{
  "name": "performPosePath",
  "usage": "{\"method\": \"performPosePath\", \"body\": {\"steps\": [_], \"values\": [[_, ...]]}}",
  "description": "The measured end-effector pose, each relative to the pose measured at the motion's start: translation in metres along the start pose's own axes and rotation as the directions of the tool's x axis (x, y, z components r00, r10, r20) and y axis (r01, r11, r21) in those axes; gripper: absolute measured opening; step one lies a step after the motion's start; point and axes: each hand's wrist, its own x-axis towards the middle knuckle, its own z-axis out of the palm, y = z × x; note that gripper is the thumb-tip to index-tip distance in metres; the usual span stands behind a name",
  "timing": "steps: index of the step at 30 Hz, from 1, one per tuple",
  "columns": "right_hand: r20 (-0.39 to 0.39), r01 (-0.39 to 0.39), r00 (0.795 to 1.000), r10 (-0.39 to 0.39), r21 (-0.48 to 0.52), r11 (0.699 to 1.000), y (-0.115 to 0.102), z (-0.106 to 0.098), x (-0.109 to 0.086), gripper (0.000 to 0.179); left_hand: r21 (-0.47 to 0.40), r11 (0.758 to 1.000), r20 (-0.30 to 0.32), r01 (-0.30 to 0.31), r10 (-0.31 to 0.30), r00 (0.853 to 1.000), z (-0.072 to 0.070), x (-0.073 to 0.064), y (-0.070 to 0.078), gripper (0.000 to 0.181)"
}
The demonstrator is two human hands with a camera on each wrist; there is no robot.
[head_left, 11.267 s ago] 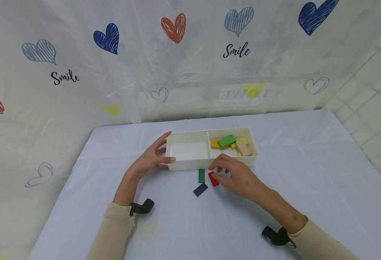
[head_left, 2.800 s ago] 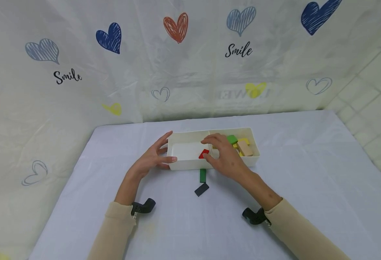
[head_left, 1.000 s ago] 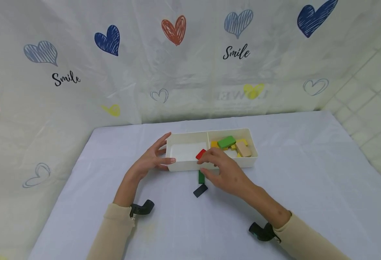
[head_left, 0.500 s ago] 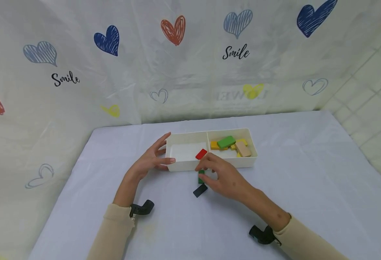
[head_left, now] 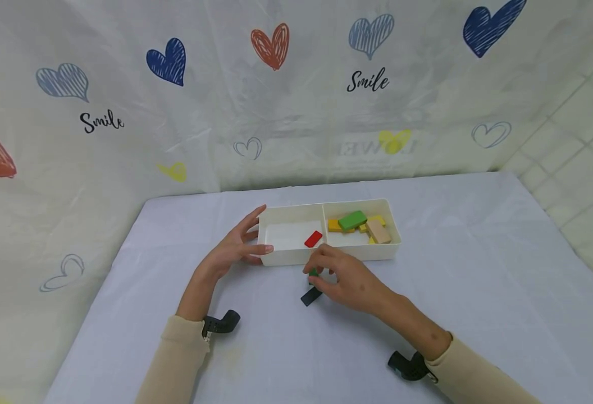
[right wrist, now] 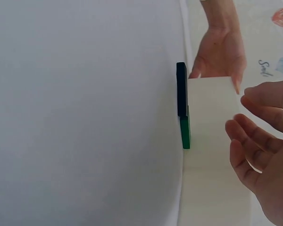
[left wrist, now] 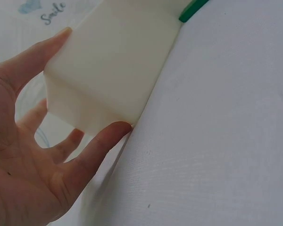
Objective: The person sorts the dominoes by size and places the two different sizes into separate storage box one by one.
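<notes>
My left hand (head_left: 236,242) holds the left end of a white two-compartment box (head_left: 286,257); in the left wrist view its thumb (left wrist: 104,141) meets the lower corner and a finger reaches the upper edge. My right hand (head_left: 344,278) hovers over a dark green block (head_left: 313,274) in front of the box, thumb and fingertips parted around it. The right wrist view shows those fingers loosely bent, apart from the green block (right wrist: 186,132). Just nearer, a black block (head_left: 310,297) lies on the cloth. A red block (head_left: 313,239) lies in the left compartment.
Several blocks lie in the right compartment: a light green one (head_left: 352,220), a tan one (head_left: 378,230) and yellow ones (head_left: 339,226). A white cloth (head_left: 276,348) covers the table. Behind it hangs a white curtain (head_left: 301,112) printed with hearts.
The red block went from the table into the box's left compartment, carried by the right hand, which let it go. That hand then came back towards me, over the dark green block. The left hand stayed put.
</notes>
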Motion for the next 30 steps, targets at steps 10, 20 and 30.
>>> {"method": "performPosePath", "body": {"steps": [10, 20, 30], "values": [[0.036, -0.005, 0.999, 0.006, -0.019, 1.000, 0.0023, 0.0019, -0.0023, 0.014, -0.005, 1.000, 0.006, -0.001, 0.001, 1.000, 0.0008, -0.0001, 0.0010, 0.094], [0.103, -0.054, 0.993, 0.055, -0.019, 0.998, 0.0025, 0.0048, -0.0029, 0.012, -0.001, 1.000, 0.005, 0.004, -0.004, 1.000, 0.0010, -0.0004, 0.0008, 0.096], [0.116, -0.045, 0.992, 0.049, -0.033, 0.998, 0.0029, 0.0068, -0.0033, 0.011, 0.001, 1.000, -0.002, 0.000, 0.000, 1.000, 0.0010, 0.0000, -0.0003, 0.096]]}}
